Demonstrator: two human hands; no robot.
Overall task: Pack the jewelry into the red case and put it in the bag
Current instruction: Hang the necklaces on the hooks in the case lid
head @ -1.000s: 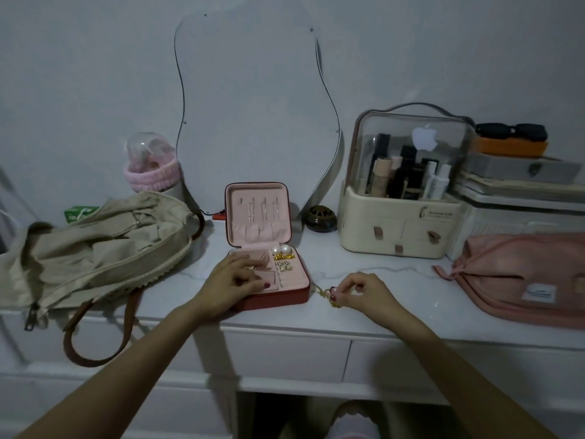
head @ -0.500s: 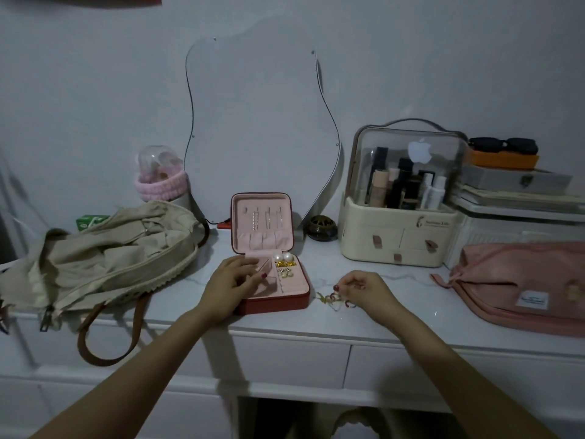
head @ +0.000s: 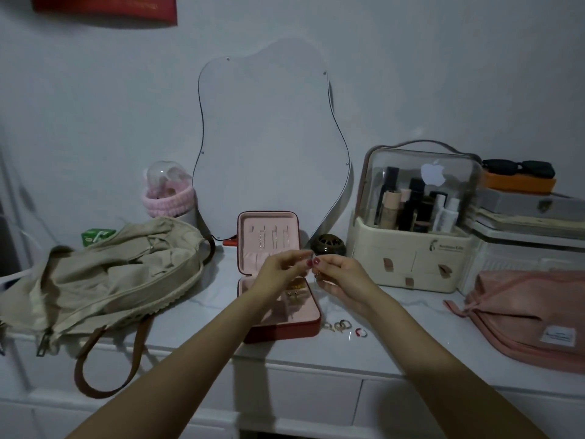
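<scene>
A white apple logo (head: 433, 174) showed on the clear domed lid of the cream plastic cosmetics organiser (head: 408, 251) at the back right of the white marble-patterned bench (head: 364, 346); small dark lettering on its front wall was too small to read. The pink fabric pouch (head: 531, 315) at the bench's right edge bore a white sewn label (head: 557, 338), its print illegible.

The square red jewelry case (head: 278, 299) stood open near the front edge at the middle of the bench, its pink-lined lid upright with thin chains hanging in it, and small gold earrings sat in the compartments of its pink tray. Just right of the case, on the bench, lay a cluster of small rings (head: 338, 326) and, slightly apart, one red and white ring (head: 361, 332).

Both hands were raised above the case, meeting fingertip to fingertip. The left hand (head: 278, 274) and the right hand (head: 342, 277), both with red-painted nails, had curled fingers pinching a small, thin piece of jewelry (head: 315, 274) between them; what kind of piece it was I could not tell.

The beige canvas bag with brown leather straps (head: 104, 280) lay slumped at the left end of the bench, unzipped, well apart from the case
</scene>
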